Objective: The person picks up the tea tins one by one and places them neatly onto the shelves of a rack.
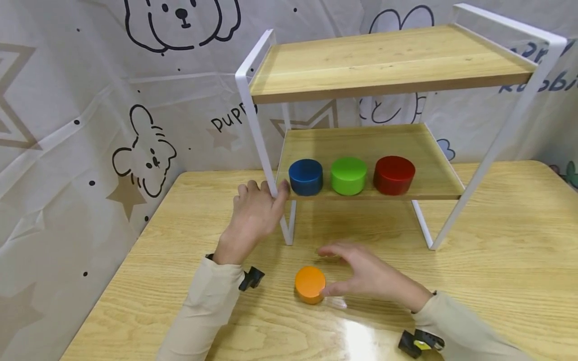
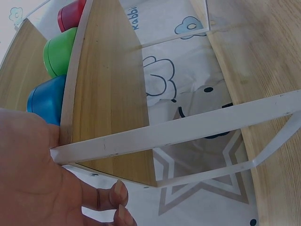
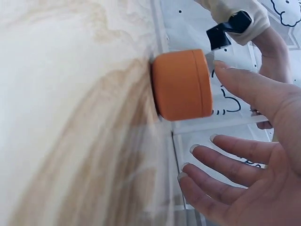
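Note:
An orange round container [image 1: 310, 285] sits on the table in front of a two-tier shelf rack. My right hand [image 1: 366, 273] is spread beside it, thumb close to its right side; the head view leaves contact uncertain. In the right wrist view the thumb and fingers [image 3: 230, 165] are apart with nothing between them. My left hand [image 1: 255, 210] holds the white front-left post [image 1: 258, 135] at the lower board, the post passing between thumb and fingers. On that board stand a blue container [image 1: 306, 177], a green container [image 1: 348, 176] and a red container [image 1: 394, 175] in a row.
The rack's upper wooden board [image 1: 393, 57] spans above the containers. Its white right post [image 1: 496, 145] slants down to the wooden table [image 1: 510, 281]. A printed cloth [image 1: 81, 135] with cartoon drawings hangs behind and to the left.

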